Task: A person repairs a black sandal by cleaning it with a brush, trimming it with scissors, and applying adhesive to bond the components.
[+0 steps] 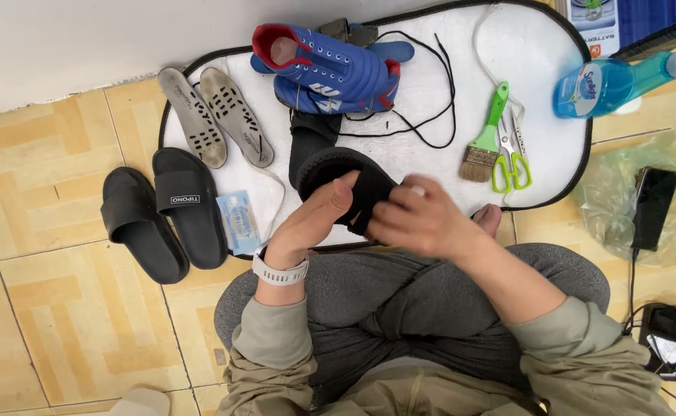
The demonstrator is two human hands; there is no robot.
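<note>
Crossed grey-trousered legs (422, 296) sit nearest, and just above them the left hand (315, 219) and the blurred right hand (422, 219) both close their fingers around a black shoe (345, 173) held over the white mat's (538, 62) near edge, below the blue boots (330, 69).

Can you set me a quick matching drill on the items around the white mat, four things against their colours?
Things:
1. paintbrush
2. slides
3. boots
4. spray bottle

Colours:
A. black, on the tiles
B. blue, with laces
C. clear blue, lying on its side
D. green handle

Pairs: 1-D, 2-A, 3-B, 4-C
</note>
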